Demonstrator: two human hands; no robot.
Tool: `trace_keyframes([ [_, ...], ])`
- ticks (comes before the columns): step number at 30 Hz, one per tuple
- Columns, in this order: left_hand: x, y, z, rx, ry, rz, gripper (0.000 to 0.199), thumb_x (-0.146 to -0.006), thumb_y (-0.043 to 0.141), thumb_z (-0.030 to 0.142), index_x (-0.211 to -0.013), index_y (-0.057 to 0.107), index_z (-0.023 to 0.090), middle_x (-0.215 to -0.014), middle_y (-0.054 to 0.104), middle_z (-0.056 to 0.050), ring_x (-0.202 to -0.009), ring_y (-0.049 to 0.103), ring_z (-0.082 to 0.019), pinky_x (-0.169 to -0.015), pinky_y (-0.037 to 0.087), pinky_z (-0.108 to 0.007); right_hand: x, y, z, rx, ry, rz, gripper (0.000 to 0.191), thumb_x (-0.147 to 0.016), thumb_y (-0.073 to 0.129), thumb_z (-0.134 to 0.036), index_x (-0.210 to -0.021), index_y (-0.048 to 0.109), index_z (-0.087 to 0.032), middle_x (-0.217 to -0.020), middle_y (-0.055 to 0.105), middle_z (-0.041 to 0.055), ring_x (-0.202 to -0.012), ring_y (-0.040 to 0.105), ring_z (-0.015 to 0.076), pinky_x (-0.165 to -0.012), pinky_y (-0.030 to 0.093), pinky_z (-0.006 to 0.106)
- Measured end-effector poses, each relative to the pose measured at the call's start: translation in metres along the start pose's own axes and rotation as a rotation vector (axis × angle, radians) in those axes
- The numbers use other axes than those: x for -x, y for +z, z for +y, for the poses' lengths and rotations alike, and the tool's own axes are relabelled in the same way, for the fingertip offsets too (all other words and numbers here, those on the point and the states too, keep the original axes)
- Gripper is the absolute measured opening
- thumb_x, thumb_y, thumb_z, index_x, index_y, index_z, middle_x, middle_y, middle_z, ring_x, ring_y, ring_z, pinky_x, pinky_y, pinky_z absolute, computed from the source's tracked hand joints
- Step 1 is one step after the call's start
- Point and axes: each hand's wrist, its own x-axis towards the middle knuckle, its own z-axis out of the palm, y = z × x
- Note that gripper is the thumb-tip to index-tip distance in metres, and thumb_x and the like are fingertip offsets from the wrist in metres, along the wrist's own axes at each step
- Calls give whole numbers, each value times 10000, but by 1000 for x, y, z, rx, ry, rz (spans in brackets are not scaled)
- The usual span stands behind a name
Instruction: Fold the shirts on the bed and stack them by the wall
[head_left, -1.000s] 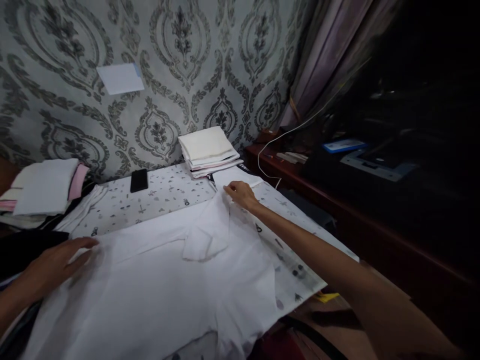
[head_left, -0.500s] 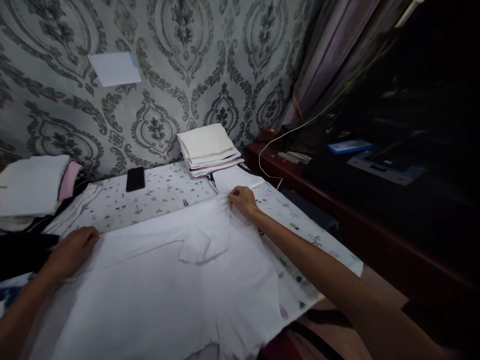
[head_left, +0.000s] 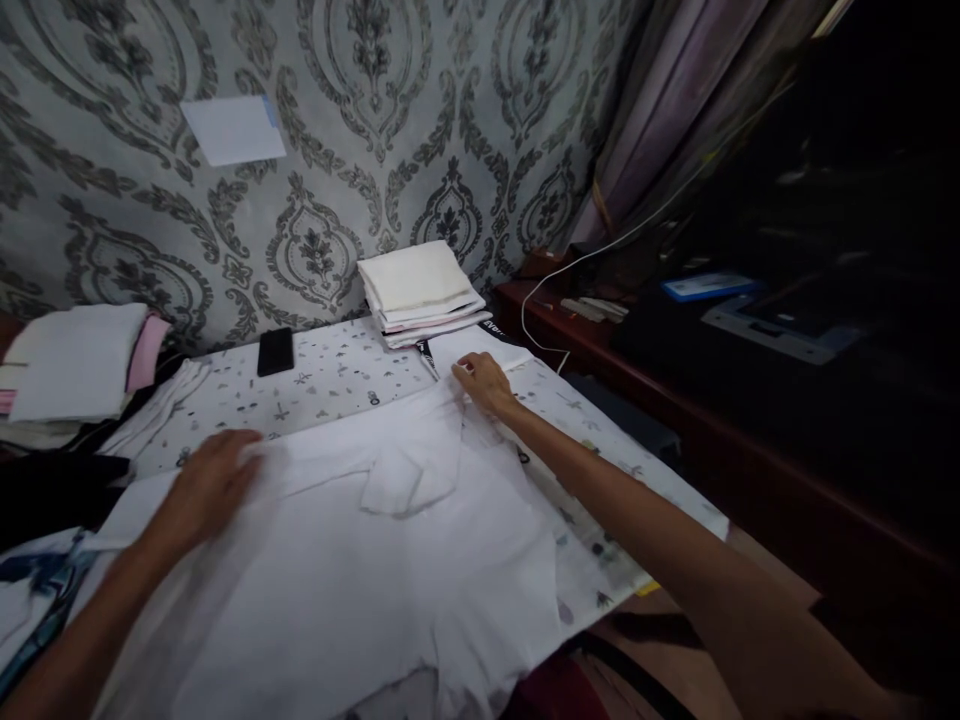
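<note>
A white shirt lies spread over the patterned table cover, one sleeve folded back across its middle. At the shirt's far edge, my right hand pinches the cloth between thumb and fingers. My left hand is closed on the shirt's left end, lifting it a little; cloth and fingertips are blurred there. Just beyond my right hand lies another white garment with a black lettered band.
A folded stack of cloths stands at the back against the wall. Left of it lies a black phone. Another folded pile sits at far left. A dark red desk with a white cable borders the right.
My left hand has moved right and inward, drawing the shirt's left end with it. My right hand keeps its pinch at nearly the same spot.
</note>
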Motion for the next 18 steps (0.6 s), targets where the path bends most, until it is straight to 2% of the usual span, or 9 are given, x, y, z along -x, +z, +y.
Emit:
trace_keyframes([
  [1,0,2,26,124,66,-1,402,-967,357,429,-1170,585,168,-1199,645,-129,-1135,585,-281,-988,468,-429,-6,0,0,-13,-1,-50,211,-824,566,-265,-949,711,-175,-1008,696,96,-915,615,224,-786,463,308],
  [3,0,9,85,279,215,-94,388,-981,384,463,-1206,572,210,-1236,633,-104,-1141,579,-255,-984,478,-407,-15,0,2,-56,-3,-141,170,-777,565,-178,-841,723,-174,-868,710,66,-833,628,206,-740,473,284],
  [6,-4,23,166,270,393,-254,403,-972,467,437,-1301,516,209,-1252,621,-103,-1131,571,-262,-978,469,-425,-22,-4,7,-143,-8,-251,220,-726,555,-111,-849,731,-163,-748,705,26,-700,621,165,-640,478,244],
  [8,-11,34,202,190,391,-280,484,-945,540,392,-1365,454,167,-1282,596,-139,-1171,547,-299,-989,452,-462,-22,-7,12,-194,-14,-294,221,-697,575,-104,-848,728,-156,-704,696,8,-639,605,145,-595,477,230],
  [9,-15,38,214,146,376,-284,481,-937,555,338,-1365,448,146,-1276,592,-154,-1177,540,-310,-985,448,-471,-21,-9,14,-213,-17,-304,202,-684,592,-108,-829,723,-154,-682,687,2,-620,597,139,-581,475,226],
  [11,-21,44,225,82,347,-313,357,-932,518,197,-1282,506,129,-1213,611,-157,-1144,553,-306,-958,454,-459,-20,-9,18,-239,-24,-297,144,-670,622,-132,-784,708,-154,-641,663,-11,-595,581,133,-558,464,222],
  [13,-25,43,225,74,321,-352,240,-921,445,96,-1115,577,148,-1117,637,-134,-1078,576,-283,-926,462,-434,-18,-7,20,-254,-32,-265,86,-677,631,-165,-742,687,-158,-606,636,-23,-580,563,127,-544,443,218],
  [15,-24,37,219,149,326,-374,213,-918,412,79,-1002,587,169,-1059,642,-108,-1026,585,-260,-898,469,-409,-18,-4,22,-264,-40,-217,55,-685,623,-183,-711,667,-164,-586,616,-32,-579,549,121,-544,424,213],
  [18,-18,28,208,340,407,-372,193,-935,408,120,-999,574,195,-1039,636,-66,-971,590,-218,-850,484,-357,-17,1,24,-278,-41,-145,50,-680,604,-174,-697,651,-173,-593,613,-39,-598,546,118,-557,411,208],
])
